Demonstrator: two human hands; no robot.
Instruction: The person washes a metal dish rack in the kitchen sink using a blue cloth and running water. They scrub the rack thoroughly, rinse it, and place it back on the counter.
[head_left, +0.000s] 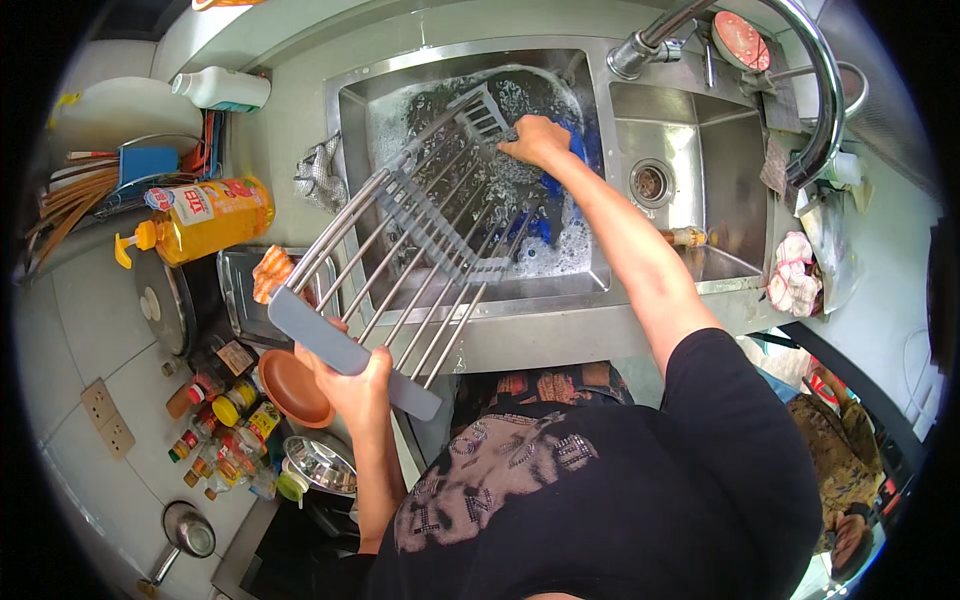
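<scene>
My left hand (349, 390) grips the grey plastic end of a metal-rod drying rack (409, 255). The rack slants over the larger sink basin (360, 225), its far end above the suds. My right hand (536, 141) is closed on what looks like a steel wool scourer (517, 161), close to the rack's far end. Soapy water (555, 259) lies in the basin. Something blue (551, 187) shows in that water, partly hidden by my right hand and forearm.
A chrome faucet (817, 97) arches over the smaller sink basin (727, 142). On the left lie a pump bottle of yellow detergent (214, 217), a white bottle (225, 90), a brown bowl (296, 386) and several condiment bottles (232, 442). Another person (844, 442) is at the right.
</scene>
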